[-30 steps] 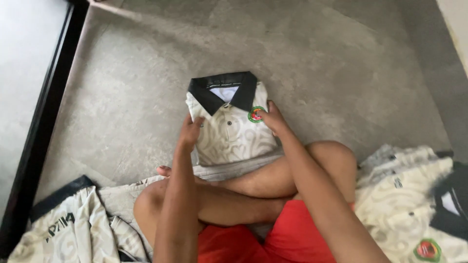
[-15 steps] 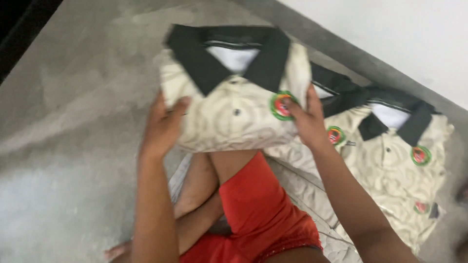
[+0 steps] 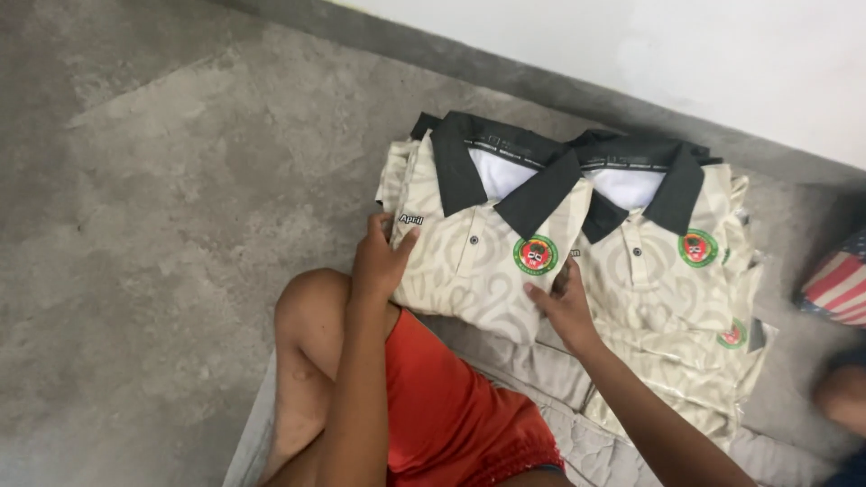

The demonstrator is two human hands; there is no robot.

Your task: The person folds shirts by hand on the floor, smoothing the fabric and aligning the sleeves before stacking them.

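Grey concrete floor [image 3: 162,225] filled most of the head cam view, w/ a white wall [image 3: 704,63] running across the top right and a darker grey strip at its base.

Person was sitting on the floor, bare knee up and red shorts [image 3: 451,415] in the bottom middle, on what looked like a pale quilted mat [image 3: 577,442].

Main thing was a folded cream patterned polo shirt [image 3: 478,252], black collar, round green and red badge on the chest, lying front up. It sat on the floor just in front of the knee, overlapping the left edge of a stack of matching folded polos [image 3: 677,289] next to the wall.

Left hand [image 3: 379,261] was on the shirt's left edge, thumb on top, fingers curled round the side, so gripping it afaict. Right hand [image 3: 564,307] was flat-ish on the lower right corner, fingers spread and pressing the fabric near the badge, not rly clenched, more open and resting on it.

Far right edge had a bit of red and white striped fabric [image 3: 834,284], cut off by the frame. Below that a blurry bit of skin, couldn't tell what tbh.
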